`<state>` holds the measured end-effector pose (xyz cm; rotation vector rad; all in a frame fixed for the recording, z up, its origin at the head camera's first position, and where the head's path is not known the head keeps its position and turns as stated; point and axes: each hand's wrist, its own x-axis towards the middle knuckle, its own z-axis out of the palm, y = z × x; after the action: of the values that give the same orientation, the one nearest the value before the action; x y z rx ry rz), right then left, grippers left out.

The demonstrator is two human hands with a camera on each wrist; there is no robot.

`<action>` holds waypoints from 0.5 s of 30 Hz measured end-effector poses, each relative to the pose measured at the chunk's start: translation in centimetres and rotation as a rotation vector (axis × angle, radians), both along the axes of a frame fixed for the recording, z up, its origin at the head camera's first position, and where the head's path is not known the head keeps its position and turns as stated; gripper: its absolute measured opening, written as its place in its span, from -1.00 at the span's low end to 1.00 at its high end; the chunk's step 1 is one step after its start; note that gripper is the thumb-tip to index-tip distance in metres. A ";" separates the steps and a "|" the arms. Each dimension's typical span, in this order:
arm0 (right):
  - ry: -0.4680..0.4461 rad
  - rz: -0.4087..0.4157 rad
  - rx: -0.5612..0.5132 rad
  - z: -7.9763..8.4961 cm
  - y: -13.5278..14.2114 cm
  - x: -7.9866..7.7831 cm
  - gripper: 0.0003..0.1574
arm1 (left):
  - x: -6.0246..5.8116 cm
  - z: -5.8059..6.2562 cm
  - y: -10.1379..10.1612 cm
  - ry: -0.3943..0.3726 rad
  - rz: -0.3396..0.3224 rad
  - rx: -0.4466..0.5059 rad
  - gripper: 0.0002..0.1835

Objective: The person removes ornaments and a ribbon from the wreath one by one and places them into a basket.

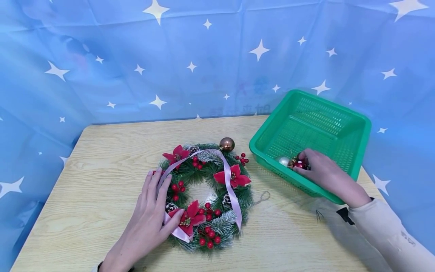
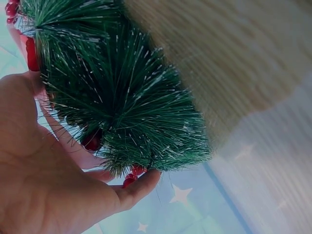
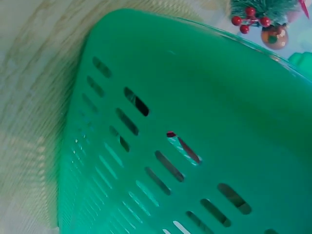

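Note:
A green Christmas wreath lies on the table, trimmed with red poinsettias, red berries, pine cones and a bronze bauble. Across it runs a pale pink ribbon. My left hand rests on the wreath's left side, fingers extended over the ribbon's end, thumb by the lower poinsettia. Inside the green basket, my right hand has thumb and fingertips about a red bauble, beside a silver bauble. The basket wall hides that hand in the right wrist view.
The basket stands at the table's right side, its near wall rising before my right forearm. A cord loop lies right of the wreath, and a small dark sprig-like piece lies below the basket. A blue star-patterned curtain hangs behind the table.

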<state>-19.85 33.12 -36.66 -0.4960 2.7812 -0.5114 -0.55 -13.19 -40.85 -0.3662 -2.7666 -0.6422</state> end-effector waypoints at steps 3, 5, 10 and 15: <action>0.009 -0.005 0.002 0.0 0.0 0.0 -0.49 | 0.0 0.0 0.0 -0.001 0.003 -0.005 0.03; 0.017 -0.010 0.000 0.0 0.0 0.1 -0.48 | 0.0 0.0 0.0 -0.005 0.006 -0.010 0.04; 0.031 -0.034 -0.008 0.2 0.1 0.7 -0.48 | 0.0 -0.1 0.1 -0.011 0.007 -0.023 0.05; 0.084 -0.045 -0.036 0.5 0.0 1.5 -0.50 | -0.1 -0.2 0.1 0.000 0.003 -0.032 0.07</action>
<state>-18.40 33.11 -36.17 -0.4743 2.8733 -0.5636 -0.64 -13.05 -41.00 -0.3681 -2.7797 -0.5980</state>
